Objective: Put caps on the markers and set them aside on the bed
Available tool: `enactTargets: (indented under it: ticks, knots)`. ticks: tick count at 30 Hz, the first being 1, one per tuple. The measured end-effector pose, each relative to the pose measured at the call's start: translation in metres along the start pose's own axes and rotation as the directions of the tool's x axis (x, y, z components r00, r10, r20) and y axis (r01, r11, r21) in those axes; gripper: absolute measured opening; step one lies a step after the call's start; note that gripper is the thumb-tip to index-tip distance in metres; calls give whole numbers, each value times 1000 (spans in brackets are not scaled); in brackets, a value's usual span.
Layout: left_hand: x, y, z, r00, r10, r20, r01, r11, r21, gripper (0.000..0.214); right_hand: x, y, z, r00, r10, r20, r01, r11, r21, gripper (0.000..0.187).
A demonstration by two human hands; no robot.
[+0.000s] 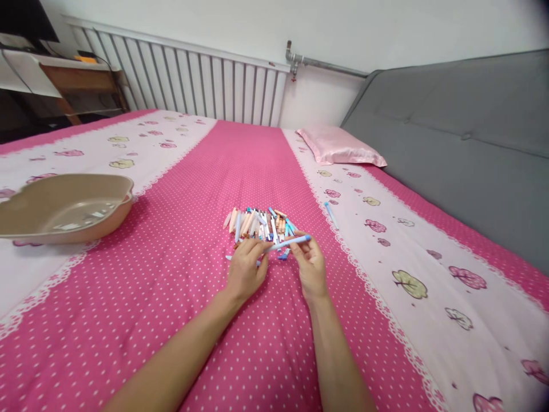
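A heap of several pens and markers (257, 222) in blue, white and peach lies on the pink dotted bedspread (171, 297). Both my hands are at its near edge. My left hand (246, 269) and my right hand (309, 264) pinch the two ends of one light blue pen (288, 242), held level just above the cloth. More pens lie partly hidden under my left fingers. A single blue pen (331, 214) lies apart to the right of the heap.
A beige plastic basin (64, 207) sits on the bed at the left. A pink satin pillow (338, 146) lies by the grey padded headboard (454, 154). A white radiator (184, 80) lines the far wall, with a wooden desk (81, 80) at back left.
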State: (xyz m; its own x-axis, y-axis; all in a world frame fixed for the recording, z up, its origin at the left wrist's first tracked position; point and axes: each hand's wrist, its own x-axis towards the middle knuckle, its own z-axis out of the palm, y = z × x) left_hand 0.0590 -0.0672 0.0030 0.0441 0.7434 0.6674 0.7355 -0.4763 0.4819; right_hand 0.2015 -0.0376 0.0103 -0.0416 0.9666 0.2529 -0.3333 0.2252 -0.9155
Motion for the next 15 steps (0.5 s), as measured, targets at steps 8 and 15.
enactTargets:
  ticks: [8,15]
  knots:
    - [1,6,-2,990,-66,125,82,989,-126,23,1,-2,-2,996,85,13,-85,996,14,34]
    - [4,7,-4,969,-114,221,157,970,-188,22,1,-1,-3,985,173,14,-173,985,19,34]
